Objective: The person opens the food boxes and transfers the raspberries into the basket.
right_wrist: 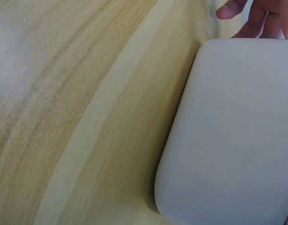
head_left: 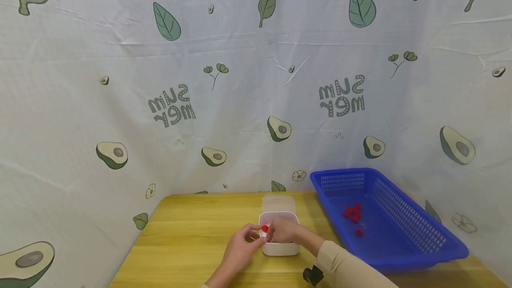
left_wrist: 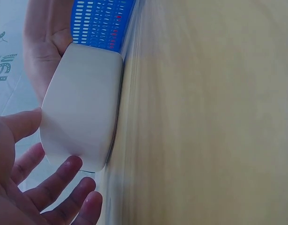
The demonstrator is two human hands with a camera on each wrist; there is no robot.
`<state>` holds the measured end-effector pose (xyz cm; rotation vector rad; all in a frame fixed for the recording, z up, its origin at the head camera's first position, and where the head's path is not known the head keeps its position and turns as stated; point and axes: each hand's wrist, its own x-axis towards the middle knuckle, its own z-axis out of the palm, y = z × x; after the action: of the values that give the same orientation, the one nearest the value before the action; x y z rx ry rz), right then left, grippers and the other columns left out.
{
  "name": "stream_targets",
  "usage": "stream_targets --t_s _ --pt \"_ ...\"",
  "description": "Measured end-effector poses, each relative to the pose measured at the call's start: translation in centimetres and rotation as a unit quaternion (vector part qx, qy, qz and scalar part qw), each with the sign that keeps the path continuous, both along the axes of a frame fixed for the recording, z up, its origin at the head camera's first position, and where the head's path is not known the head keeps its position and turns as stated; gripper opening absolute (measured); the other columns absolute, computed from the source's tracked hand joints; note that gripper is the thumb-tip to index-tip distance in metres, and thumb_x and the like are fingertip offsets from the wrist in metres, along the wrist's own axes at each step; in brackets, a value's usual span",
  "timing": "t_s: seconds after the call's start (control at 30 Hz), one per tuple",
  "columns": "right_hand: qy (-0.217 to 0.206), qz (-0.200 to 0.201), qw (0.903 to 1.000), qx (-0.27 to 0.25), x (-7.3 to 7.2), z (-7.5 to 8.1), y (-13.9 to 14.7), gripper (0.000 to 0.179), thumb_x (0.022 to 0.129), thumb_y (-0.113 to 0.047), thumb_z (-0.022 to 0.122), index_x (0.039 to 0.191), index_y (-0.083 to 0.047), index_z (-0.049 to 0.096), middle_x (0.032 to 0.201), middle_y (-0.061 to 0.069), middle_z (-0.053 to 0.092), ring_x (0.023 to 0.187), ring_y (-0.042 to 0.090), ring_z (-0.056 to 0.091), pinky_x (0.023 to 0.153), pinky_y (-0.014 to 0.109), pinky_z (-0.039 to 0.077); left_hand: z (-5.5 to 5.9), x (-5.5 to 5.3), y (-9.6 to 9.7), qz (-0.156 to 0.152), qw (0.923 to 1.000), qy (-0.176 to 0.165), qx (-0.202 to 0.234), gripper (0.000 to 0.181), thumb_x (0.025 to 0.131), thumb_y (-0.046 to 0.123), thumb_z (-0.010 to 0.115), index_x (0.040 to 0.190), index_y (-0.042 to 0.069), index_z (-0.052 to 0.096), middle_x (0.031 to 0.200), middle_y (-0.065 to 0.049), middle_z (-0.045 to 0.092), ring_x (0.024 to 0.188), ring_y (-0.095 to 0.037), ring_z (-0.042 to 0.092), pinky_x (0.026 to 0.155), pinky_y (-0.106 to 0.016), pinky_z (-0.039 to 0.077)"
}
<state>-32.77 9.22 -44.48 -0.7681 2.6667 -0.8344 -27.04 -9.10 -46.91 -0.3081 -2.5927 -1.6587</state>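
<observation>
Loosely, left hand spreads fingers against box; right hand inside, grip unclear.

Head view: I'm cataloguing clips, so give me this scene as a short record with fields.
Container: white box, lid open at the back, red piece at its opening
Left hand: touching the box's left side
Right hand: reaching into the box; grip unclear
Right side: blue perforated basket holding red pieces
Surface: wood-grain table

A wrinkled, pale white fabric backdrop hangs behind, printed with green leaves, halved avocados and mirrored grey "summer" lettering; before it lies a yellow wood-grain tabletop.
</observation>
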Motion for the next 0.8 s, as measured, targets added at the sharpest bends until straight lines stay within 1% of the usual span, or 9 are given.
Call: stream_targets --t_s 0.13,0.3,0.37,0.5,0.57,0.8 --pt "-0.008 -0.008 0.9997 -0.023 0.09 -0.01 -0.11 0.012 0.084 0.004 0.067 0.080 -0.004 0.075 0.081 0.003 0.068 0.071 0.015 0.052 0.060 0.024 0.043 0.03 -0.01 -0.07 0.000 1.0000 0.001 -0.004 0.032 0.089 0.029 0.077 0.117 0.013 0.071 0.090 0.004 0.069 0.083 -0.014 0.061 0.069 -0.026 0.048" --pt "-0.038 -0.022 0.9973 -0.059 0.25 0.02 -0.17 0.012 0.085 0.008 0.067 0.082 -0.002 0.073 0.081 0.004 0.067 0.072 0.018 0.053 0.059 0.026 0.044 0.02 0.02 -0.08 -0.003 1.0000 -0.001 -0.003 0.032 0.089 0.029 0.077 0.117 0.014 0.071 0.090 0.004 0.069 0.084 -0.015 0.061 0.069 -0.027 0.048" --pt "-0.035 -0.025 0.9972 -0.061 0.28 0.01 -0.22 0.010 0.084 0.006 0.068 0.081 -0.002 0.074 0.080 0.004 0.068 0.071 0.018 0.054 0.059 0.027 0.045 -0.02 0.02 -0.08 -0.003 1.0000 0.000 -0.003 0.032 0.090 0.029 0.076 0.117 0.014 0.071 0.090 0.003 0.069 0.084 -0.015 0.061 0.069 -0.027 0.048" --pt "-0.018 -0.026 0.9981 -0.053 0.22 0.10 -0.24 0.007 0.081 0.004 0.071 0.080 -0.002 0.075 0.081 0.006 0.070 0.074 0.017 0.055 0.065 0.028 0.047 -0.06 -0.10 -0.05 -0.003 1.0000 0.004 0.000 0.032 0.090 0.029 0.076 0.117 0.014 0.071 0.089 0.004 0.070 0.083 -0.014 0.062 0.068 -0.027 0.048" --pt "-0.015 -0.028 0.9983 -0.049 0.17 0.15 -0.24 0.007 0.081 0.003 0.071 0.080 -0.002 0.076 0.082 0.007 0.071 0.075 0.017 0.055 0.066 0.029 0.047 -0.07 -0.15 -0.03 -0.003 1.0000 0.007 0.000 0.032 0.090 0.029 0.076 0.117 0.014 0.072 0.089 0.004 0.070 0.083 -0.013 0.062 0.068 -0.026 0.048" --pt "-0.050 -0.046 0.9961 -0.055 0.03 0.20 -0.25 0.014 0.084 0.009 0.066 0.082 -0.002 0.074 0.085 0.003 0.069 0.073 0.019 0.055 0.059 0.029 0.044 -0.17 -0.08 -0.07 -0.003 0.9999 0.013 0.000 0.032 0.089 0.028 0.077 0.117 0.014 0.072 0.088 0.003 0.070 0.081 -0.012 0.061 0.068 -0.026 0.047"
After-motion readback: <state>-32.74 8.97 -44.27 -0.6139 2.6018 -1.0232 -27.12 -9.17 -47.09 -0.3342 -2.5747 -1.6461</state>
